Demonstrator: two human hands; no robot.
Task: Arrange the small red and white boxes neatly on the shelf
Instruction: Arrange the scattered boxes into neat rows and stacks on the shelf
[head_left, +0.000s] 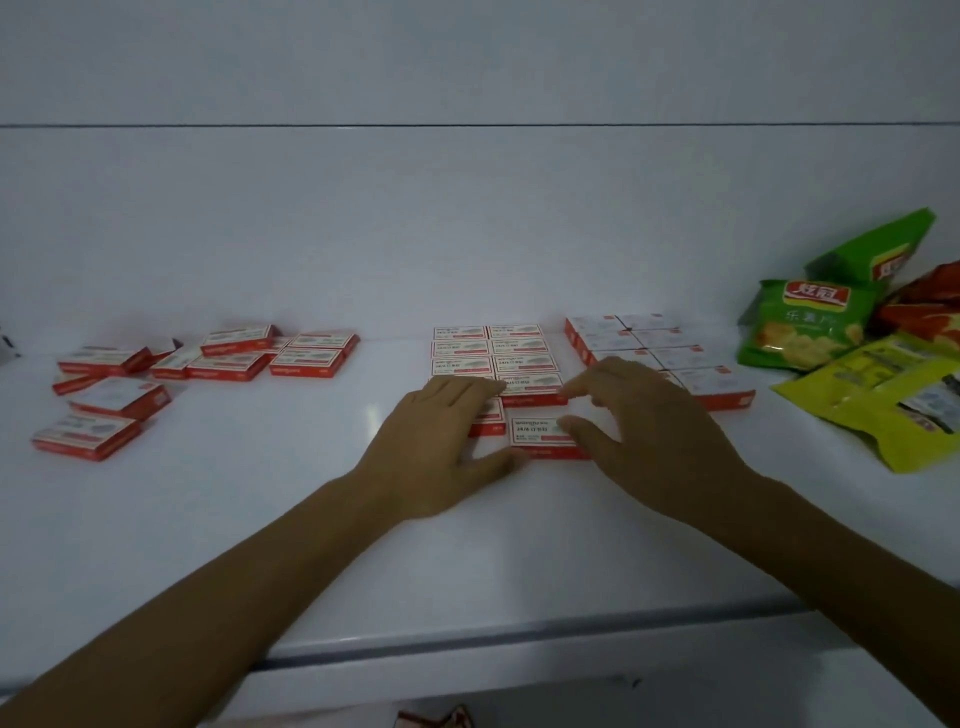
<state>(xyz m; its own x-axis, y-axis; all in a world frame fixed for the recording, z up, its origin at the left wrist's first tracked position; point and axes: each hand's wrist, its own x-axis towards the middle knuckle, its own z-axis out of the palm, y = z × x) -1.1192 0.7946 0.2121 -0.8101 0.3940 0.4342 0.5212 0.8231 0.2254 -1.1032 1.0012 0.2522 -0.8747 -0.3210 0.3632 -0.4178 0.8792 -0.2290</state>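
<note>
Both forearms enter from the bottom corners of the frame, cut off at the lower edge, and meet at centre over the white shelf (260, 519).

Shelf: fills the middle of the frame; its front lip runs across the bottom. A dark scrap below the lip at bottom centre is too cut off to identify.

Snack bags (810, 332): green, yellow and red, piled at the right edge, partly out of frame.

Loose boxes (228, 358): red and white, scattered at centre left at mixed angles, some overlapping. Print blurred.

Tidy block (488, 353): centre, two columns of boxes lying flat, long axes left to right, labels up. Its near-left box is mostly under the left hand.

Second block (634, 343): just right of the first, skewed slightly; near corner hidden by the right hand.

Left hand (441, 441): palm down, fingers flat on the near-left end of the tidy block, thumb reaching right to the front box's near-left corner. Not closed around anything.

Right hand (654, 421): fingers spread apart, thumb tip on the front box's top, index tip on the box row behind. Whether it is pinching cannot be told.

Front box (535, 434): nearest in the right column, flat, long axis left to right, label up, sitting slightly forward of the row behind.
</note>
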